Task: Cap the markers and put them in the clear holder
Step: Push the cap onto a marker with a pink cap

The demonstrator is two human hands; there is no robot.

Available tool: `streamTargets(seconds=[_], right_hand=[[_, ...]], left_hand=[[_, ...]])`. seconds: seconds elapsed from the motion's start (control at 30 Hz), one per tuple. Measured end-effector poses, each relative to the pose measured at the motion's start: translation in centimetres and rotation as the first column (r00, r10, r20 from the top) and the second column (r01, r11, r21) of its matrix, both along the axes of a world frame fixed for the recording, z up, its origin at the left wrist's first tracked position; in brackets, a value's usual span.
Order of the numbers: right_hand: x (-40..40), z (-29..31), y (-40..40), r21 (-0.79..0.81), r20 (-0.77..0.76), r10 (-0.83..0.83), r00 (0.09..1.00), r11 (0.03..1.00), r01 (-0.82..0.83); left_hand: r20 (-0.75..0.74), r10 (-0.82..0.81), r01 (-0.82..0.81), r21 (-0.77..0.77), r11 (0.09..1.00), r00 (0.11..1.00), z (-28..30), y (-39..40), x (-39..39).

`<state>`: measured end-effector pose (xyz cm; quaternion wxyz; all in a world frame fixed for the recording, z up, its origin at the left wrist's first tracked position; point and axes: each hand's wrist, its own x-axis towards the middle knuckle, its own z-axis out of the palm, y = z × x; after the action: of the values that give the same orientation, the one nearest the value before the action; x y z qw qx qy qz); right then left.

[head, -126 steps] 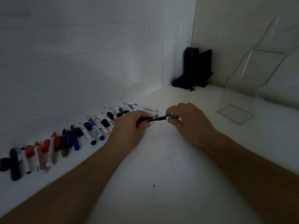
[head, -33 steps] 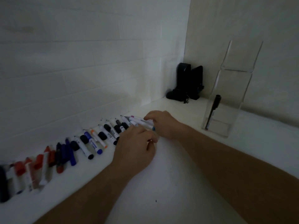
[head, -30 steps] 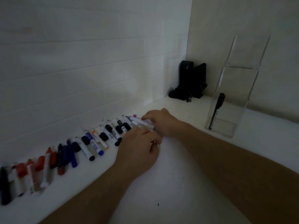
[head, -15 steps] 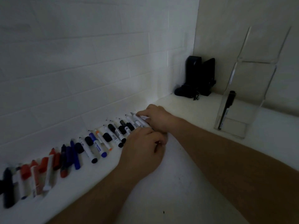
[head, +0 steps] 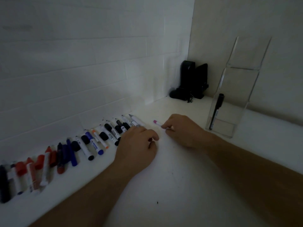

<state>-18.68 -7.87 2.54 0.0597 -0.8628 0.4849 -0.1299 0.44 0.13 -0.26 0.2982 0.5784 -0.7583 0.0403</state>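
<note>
1. The right hand (head: 182, 130) rests low on the white counter (head: 172, 185), its fingers (head: 164, 126) pinching a white marker (head: 157, 123) with a pink end that points away toward the wall.
2. The left hand (head: 137, 148) lies just beside it, curled, at the near end of the marker row (head: 98, 140). Its fingers are pressed together in a loose fist; I cannot tell whether anything is inside.
3. The two hands are near each other but not touching.
4. The row runs along the foot of the tiled wall (head: 82, 71): red markers (head: 37, 167) at the far left, then dark blue ones (head: 68, 153), then white barrels with black, blue and orange ends. Several loose black caps (head: 107, 126) lie among them.
5. The clear holder (head: 236, 95) stands upright on the counter to the right, well apart from the row and near the side wall.
6. One capped black marker (head: 216, 110) leans inside the holder, cap end up.
7. A black object (head: 190, 82) sits in the corner; too dark to identify.
</note>
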Motion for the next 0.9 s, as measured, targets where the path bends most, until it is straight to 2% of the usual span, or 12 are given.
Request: streamTargets(seconds=[0.07,0.17,0.37,0.53,0.67,0.77,0.9], right_hand=[[-1.7,-0.3,2.0,0.03,0.005,0.027,1.0,0.999,-0.027],[-3.1,-1.2,3.6,0.038,0.093,0.064,0.994,0.997,-0.068],[-2.3,-1.7,3.6,0.045,0.186,0.108,0.977,0.992,-0.118],[-2.7,-1.2,3.7,0.08,0.158,0.145,0.977,0.984,-0.159],[-2.9,-0.5,4.1,0.112,0.172,0.078,0.982,0.989,-0.098],[-3.2,-0.1,4.2,0.122,0.14,0.035,0.99,0.991,-0.053],[-4.1,1.0,3.7,0.178,-0.025,-0.076,0.997,0.981,0.079]], left_hand=[[-0.003,0.002,-0.002,-0.003,1.0,1.0,-0.1,0.1,-0.1],[0.004,-0.045,0.045,-0.039,0.998,0.999,-0.2,0.3,-0.2],[0.079,-0.169,0.173,-0.048,0.984,0.982,0.0,0.3,-1.0],[0.004,-0.191,0.19,0.033,0.981,0.982,0.2,0.6,-0.9],[0.006,-0.204,0.204,0.061,0.977,0.979,0.3,0.6,-1.0],[0.053,-0.227,0.226,0.033,0.974,0.972,0.2,0.4,-0.9],[0.161,-0.262,0.261,0.03,0.965,0.952,0.1,0.0,-1.2]])
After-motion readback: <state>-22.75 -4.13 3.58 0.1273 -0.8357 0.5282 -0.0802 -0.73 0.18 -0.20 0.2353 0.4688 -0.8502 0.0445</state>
